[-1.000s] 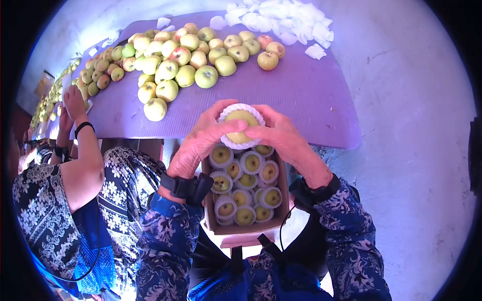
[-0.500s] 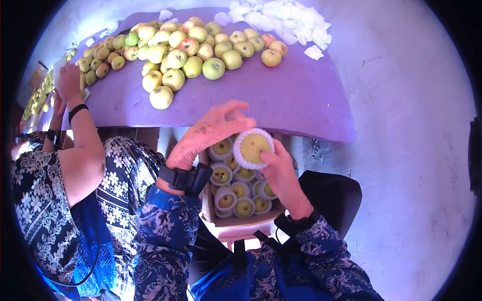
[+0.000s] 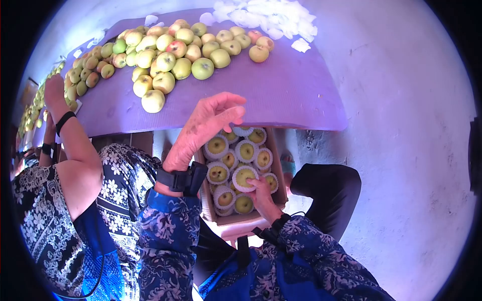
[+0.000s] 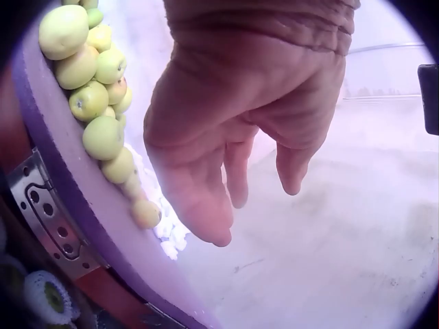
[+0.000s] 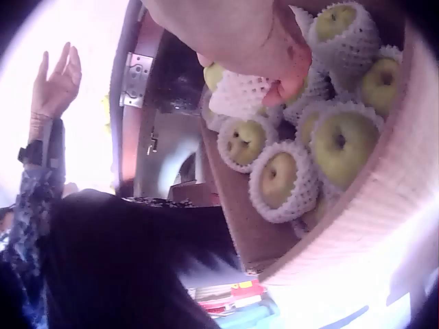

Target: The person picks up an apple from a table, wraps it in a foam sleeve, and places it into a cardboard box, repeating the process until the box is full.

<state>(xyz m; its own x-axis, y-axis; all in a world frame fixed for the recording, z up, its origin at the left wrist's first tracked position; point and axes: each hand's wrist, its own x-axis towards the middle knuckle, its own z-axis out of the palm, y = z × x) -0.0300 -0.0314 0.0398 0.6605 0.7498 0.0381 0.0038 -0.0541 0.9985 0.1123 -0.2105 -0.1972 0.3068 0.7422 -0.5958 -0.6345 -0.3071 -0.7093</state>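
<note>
In the head view my right hand (image 3: 264, 199) grips an apple (image 3: 244, 178) in a white foam net, low over the near half of a cardboard box (image 3: 205, 198). The right wrist view shows that netted apple (image 5: 241, 93) tipped on its side beneath the fingers, among other netted apples (image 5: 282, 180). My left hand (image 3: 208, 123) hangs above the box's far left corner, near the table edge, holding nothing. Its fingers are loosely bent in the left wrist view, with bare wall behind the hand (image 4: 236, 116).
A purple-covered table (image 3: 226, 103) lies ahead, bearing a heap of loose apples (image 3: 165, 60) and a pile of white foam nets (image 3: 271, 17). On the left another person's arm (image 3: 75, 135) reaches over the table. My knee (image 3: 331, 188) is right of the box.
Both hands held the netted apple above the box at first. The left hand has let go and stays raised, while the right has lowered the apple toward the near part of the box.
</note>
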